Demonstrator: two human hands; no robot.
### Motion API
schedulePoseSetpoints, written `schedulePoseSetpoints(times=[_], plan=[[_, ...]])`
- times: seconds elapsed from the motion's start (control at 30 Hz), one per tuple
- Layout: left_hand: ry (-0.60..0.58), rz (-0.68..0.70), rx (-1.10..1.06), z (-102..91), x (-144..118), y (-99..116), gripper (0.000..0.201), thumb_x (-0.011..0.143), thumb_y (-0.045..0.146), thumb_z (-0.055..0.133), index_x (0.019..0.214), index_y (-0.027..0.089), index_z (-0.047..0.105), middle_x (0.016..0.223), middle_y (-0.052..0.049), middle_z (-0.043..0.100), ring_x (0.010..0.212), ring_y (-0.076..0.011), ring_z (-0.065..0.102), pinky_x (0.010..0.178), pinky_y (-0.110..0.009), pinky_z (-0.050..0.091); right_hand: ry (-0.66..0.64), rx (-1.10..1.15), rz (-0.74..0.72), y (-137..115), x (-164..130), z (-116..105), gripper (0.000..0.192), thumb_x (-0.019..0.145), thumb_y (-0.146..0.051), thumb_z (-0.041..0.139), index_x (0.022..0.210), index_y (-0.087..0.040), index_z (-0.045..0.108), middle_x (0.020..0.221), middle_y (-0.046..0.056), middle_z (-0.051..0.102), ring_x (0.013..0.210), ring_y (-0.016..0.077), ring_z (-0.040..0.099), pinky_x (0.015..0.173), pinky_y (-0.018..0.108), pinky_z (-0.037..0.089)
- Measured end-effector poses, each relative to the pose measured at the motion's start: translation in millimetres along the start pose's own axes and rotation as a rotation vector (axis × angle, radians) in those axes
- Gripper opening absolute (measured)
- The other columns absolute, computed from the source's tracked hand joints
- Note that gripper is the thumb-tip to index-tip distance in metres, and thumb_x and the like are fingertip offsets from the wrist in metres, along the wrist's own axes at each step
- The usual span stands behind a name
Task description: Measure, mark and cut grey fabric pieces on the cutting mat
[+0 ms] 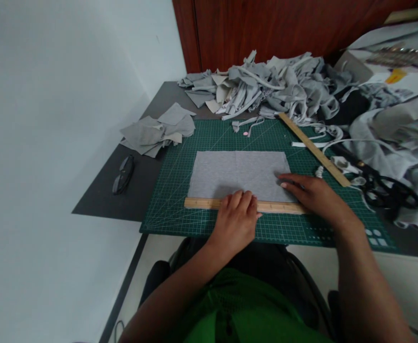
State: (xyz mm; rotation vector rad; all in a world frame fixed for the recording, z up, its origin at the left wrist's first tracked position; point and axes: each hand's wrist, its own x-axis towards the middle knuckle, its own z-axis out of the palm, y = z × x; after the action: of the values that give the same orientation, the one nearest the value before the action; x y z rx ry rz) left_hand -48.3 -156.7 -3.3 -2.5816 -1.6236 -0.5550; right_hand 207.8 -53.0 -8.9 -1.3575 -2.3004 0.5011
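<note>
A grey piece of fabric (241,171) lies flat on a green cutting mat (173,181). Along its near edge runs a wooden ruler (202,204). My left hand (235,221) is closed over the middle of this ruler, fingertips bent down on it. At the fabric's right side, my right hand (312,195) has its fingers stretched out, with the fingertips on or just above the cloth. That hand hides the ruler's right end.
A second wooden ruler (314,150) lies slantwise at the right, beside black-handled scissors (391,188). Fabric scraps (273,88) are heaped at the back. More grey pieces (155,131) and eyeglasses (124,175) lie at the left. A white box (359,66) stands back right.
</note>
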Motion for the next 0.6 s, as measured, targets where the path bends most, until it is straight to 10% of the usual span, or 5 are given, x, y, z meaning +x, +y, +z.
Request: schedulePoseSetpoints(times=[0.23, 0.6], plan=[[-0.054, -0.148, 0.004, -0.9, -3.2, -2.9, 0.058, 0.104, 0.05, 0.055, 0.148, 0.013, 0.056, 0.165, -0.019, 0.045, 0.158, -0.0474, 0.027, 0.125, -0.068, 0.028, 0.025, -0.051, -0.025, 5.4, -1.2, 4.4, 0.044, 0.107, -0.044, 0.051, 0.141, -0.026, 0.072, 0.133, 0.009, 0.078, 0.116, 0.0365, 0.076, 0.104, 0.055, 0.059], [-0.09, -0.177, 0.019, 0.6, -2.8, -3.2, 0.058, 0.107, 0.047, 0.048, 0.157, 0.017, 0.049, 0.166, -0.017, 0.044, 0.157, -0.0484, 0.028, 0.126, -0.073, 0.02, 0.012, -0.095, -0.004, 7.9, 0.2, 6.7, 0.048, 0.107, -0.046, 0.047, 0.142, -0.024, 0.072, 0.131, 0.014, 0.078, 0.114, 0.0413, 0.076, 0.1, 0.061, 0.06]])
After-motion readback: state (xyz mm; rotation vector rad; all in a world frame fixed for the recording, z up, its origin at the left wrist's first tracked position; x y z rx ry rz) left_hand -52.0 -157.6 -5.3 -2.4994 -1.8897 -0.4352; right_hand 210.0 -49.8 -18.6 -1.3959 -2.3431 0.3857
